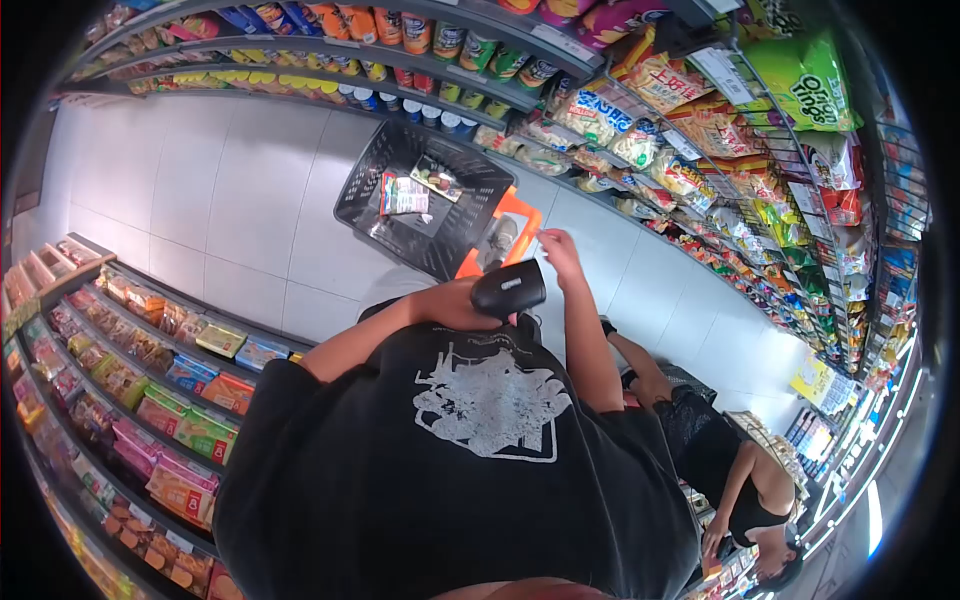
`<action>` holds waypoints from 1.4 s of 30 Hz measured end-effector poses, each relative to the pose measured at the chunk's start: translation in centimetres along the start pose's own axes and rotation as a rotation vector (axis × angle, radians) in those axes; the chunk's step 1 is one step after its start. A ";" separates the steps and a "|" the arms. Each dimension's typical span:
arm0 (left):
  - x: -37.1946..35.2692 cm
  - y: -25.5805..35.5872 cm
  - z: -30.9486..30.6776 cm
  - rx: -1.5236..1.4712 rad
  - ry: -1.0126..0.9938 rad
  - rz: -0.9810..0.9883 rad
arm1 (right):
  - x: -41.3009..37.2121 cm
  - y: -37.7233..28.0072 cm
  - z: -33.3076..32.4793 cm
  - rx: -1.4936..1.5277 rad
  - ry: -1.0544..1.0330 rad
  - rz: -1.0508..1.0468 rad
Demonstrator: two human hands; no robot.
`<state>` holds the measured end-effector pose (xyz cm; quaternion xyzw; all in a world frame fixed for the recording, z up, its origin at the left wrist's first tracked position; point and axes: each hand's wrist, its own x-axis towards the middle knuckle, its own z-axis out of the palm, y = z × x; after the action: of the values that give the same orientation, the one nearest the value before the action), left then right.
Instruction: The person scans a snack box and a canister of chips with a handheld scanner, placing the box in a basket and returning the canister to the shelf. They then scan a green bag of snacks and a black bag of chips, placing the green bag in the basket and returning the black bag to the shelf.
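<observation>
My left hand [456,304] is closed around a black device [508,288] with small white lettering, held close in front of my shirt. The device covers most of those fingers. My right hand [563,256] is raised with its fingers loosely apart, fingertips right at the orange handle [532,212] of a black shopping basket [360,205]. The basket stands on the floor ahead of me. Inside lie a white pack with red and blue edges [404,195] and a dark pack with a food picture [437,178]. A grey shoe [500,240] shows through the handle.
Bagged snacks [690,180] hang and stack on the right shelves. Canned chips [420,35] line the far shelf. Boxed and packed sweets [180,420] fill the left shelves. Another person [735,470] in black stands behind at the lower right. Pale floor tiles [250,190] run between.
</observation>
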<state>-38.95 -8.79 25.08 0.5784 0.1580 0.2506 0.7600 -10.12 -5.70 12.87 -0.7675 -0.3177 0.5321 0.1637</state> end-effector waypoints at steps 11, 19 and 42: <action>-9.2 2.7 -4.2 -0.004 0.099 -0.171 | 2.7 0.4 12.2 0.682 0.134 0.070; -13.6 3.5 -4.2 -0.091 0.579 -0.292 | 7.1 -1.0 8.4 0.639 0.177 0.003; -10.7 3.0 0.8 0.374 0.808 -0.601 | 6.0 9.1 0.2 -0.024 0.438 -0.437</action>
<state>-47.96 -14.82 27.64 0.4906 0.6385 0.1922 0.5610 -6.05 -8.51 3.12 -0.7794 -0.4387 0.3026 0.3294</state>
